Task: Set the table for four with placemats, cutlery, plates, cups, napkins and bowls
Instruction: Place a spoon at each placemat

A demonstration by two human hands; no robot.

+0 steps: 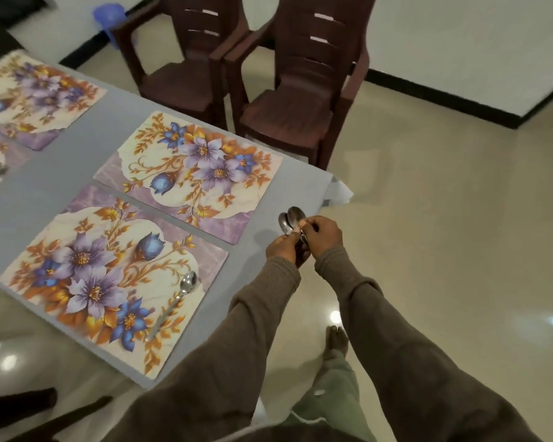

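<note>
The table (55, 199), under a grey cloth, spreads out to the left of both hands, so each setting is an easy reach across from where the person stands. Beyond the hands, two dark red chairs (278, 100) stand close together at its far edge, likely marking seats to be served. Nearest the hands lie two flowered placemats side by side, the far placemat (189, 173) bare and just ahead-left of them, the near placemat (109, 275) below-left; two more sit well apart at the far left. A single laid spoon (173, 304) rests along the near mat's right side, where a diner's hand would find it. The left hand (284, 247) grips a bundle of spoons (289, 220) by the handles, bowls up, while the right hand (324, 234) pinches one, apparently to separate it for the bare mat
</note>
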